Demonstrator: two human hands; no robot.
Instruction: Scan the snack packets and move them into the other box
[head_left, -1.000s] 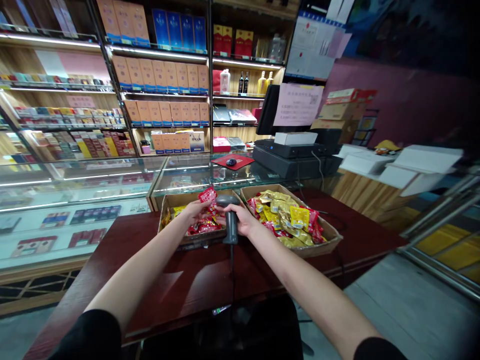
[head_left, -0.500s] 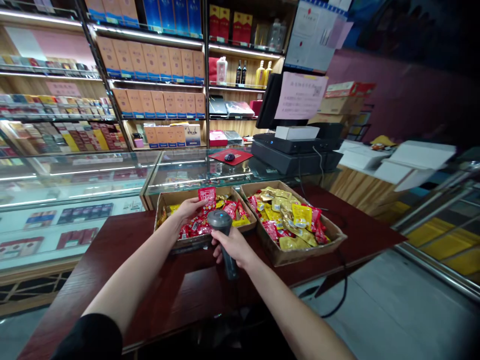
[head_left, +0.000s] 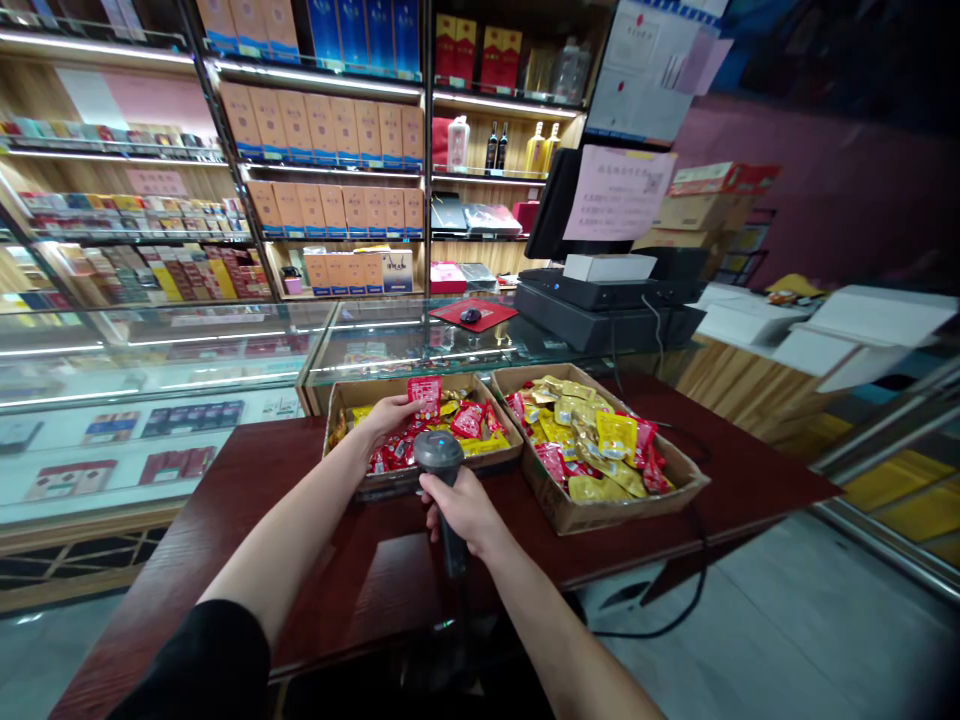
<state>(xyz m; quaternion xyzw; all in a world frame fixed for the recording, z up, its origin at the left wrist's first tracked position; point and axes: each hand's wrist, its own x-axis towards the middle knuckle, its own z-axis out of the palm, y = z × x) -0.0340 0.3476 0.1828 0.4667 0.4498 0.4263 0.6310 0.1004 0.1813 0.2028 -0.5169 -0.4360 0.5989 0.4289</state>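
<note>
Right hand (head_left: 461, 510) closed around dark grey handheld barcode scanner (head_left: 441, 452); left hand (head_left: 384, 418) pinching red snack packet (head_left: 424, 397) above cardboard tray (head_left: 352, 396), packet print unreadable.

R hand (head_left: 459, 510) w/ barcode scanner (head_left: 439, 452)

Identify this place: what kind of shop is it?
Probably a small liquor and tobacco shop: shelves of boxed liquor, what look like cigarette packs on the left-hand shelves, and a till with a handheld scanner.

Nothing readable, even on the pink paper notice (head_left: 619, 192).
</note>
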